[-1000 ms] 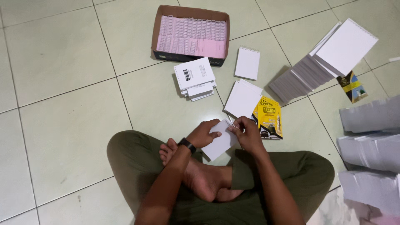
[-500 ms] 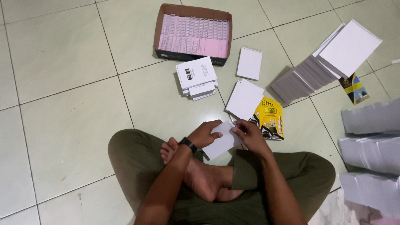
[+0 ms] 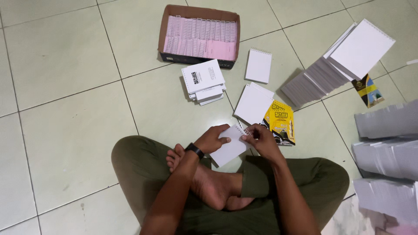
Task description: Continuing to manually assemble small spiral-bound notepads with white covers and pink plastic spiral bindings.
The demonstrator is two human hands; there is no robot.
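Probably a home booklet-binding workspace: tiled floor (image 3: 65,87), paper stacks (image 3: 387,156), box of binding coils (image 3: 200,32).

The floor (image 3: 65,87) is glazed ceramic tile, pale green, smooth and faintly glossy, with darker grout lines. The small notepad (image 3: 230,146) held between the hands is matt white paper with a wire spiral along its upper edge; at 12 o'clock from it, the open box (image 3: 198,11) is brown matt cardboard, filled with rows of pale pink spiral binding combs (image 3: 200,32) whose material cannot be told. At 1 o'clock lies a yellow booklet cover (image 3: 281,122) of printed card with a slight sheen, and the trousers (image 3: 139,167) are olive matt woven cloth.
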